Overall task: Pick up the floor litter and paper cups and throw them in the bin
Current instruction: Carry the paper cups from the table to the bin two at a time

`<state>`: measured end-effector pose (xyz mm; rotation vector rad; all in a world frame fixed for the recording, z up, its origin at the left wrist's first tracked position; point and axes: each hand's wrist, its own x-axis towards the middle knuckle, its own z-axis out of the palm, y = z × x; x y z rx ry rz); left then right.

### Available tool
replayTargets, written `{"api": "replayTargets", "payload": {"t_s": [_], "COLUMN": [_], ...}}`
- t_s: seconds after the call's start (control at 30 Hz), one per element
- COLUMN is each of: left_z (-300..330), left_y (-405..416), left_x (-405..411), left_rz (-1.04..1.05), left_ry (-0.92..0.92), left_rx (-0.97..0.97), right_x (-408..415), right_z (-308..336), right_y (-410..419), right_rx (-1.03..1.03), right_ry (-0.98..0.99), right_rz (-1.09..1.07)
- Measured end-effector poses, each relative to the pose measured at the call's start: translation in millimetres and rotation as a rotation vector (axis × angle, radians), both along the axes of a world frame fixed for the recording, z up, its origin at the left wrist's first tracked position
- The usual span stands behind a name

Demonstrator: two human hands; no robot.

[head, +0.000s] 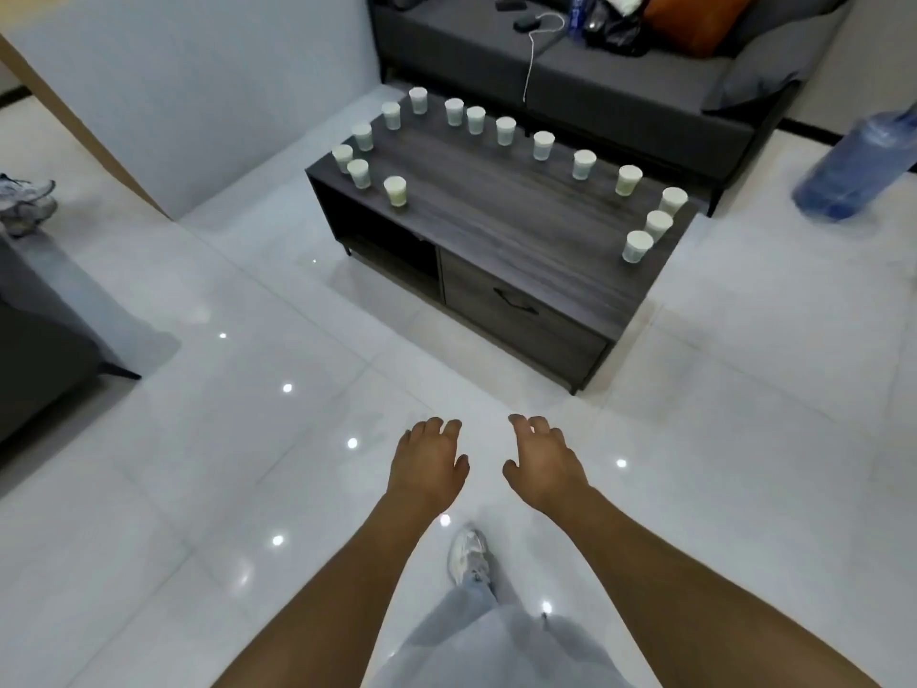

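Several white paper cups (505, 130) stand upright along the left, back and right edges of a dark wooden coffee table (496, 225). My left hand (429, 461) and my right hand (541, 461) hang side by side over the white tiled floor, well short of the table's front. Both hold nothing, their fingers loosely curled and pointing down toward the floor. No bin and no floor litter show in this view.
A grey sofa (620, 86) with bags, a cable and an orange cushion stands behind the table. A large blue water bottle (853, 166) stands on the floor at the right. Shoes (25, 201) lie at the left, beside a dark piece of furniture (44, 360).
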<state>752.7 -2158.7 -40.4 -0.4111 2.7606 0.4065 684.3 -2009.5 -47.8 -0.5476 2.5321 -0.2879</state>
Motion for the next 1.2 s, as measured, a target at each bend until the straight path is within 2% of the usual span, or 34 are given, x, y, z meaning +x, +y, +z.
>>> {"api": "replayTargets", "payload": {"t_s": [0.17, 0.37, 0.77, 1.2], "left_z": [6.1, 4.8, 8.8, -10.3], "left_y": [-74.0, -142.6, -275.9, -438.0], "left_x": [-65.0, -139.5, -334.2, -442.9], "left_rz": [0.063, 0.121, 0.252, 0.307], "left_ry": [0.000, -0.021, 0.001, -0.097], "left_rx": [-0.011, 0.008, 0.027, 0.070], "right_x": [-74.3, -158.8, -377.2, -498.7], "right_z": [5.1, 1.9, 7.8, -11.3], "right_y": [-80.5, -146.7, -292.3, -446.1], "right_rx": [-0.047, -0.010, -0.024, 0.007], "right_ry": [0.010, -0.037, -0.023, -0.146], "right_rz": [0.046, 0.092, 0.208, 0.232]}}
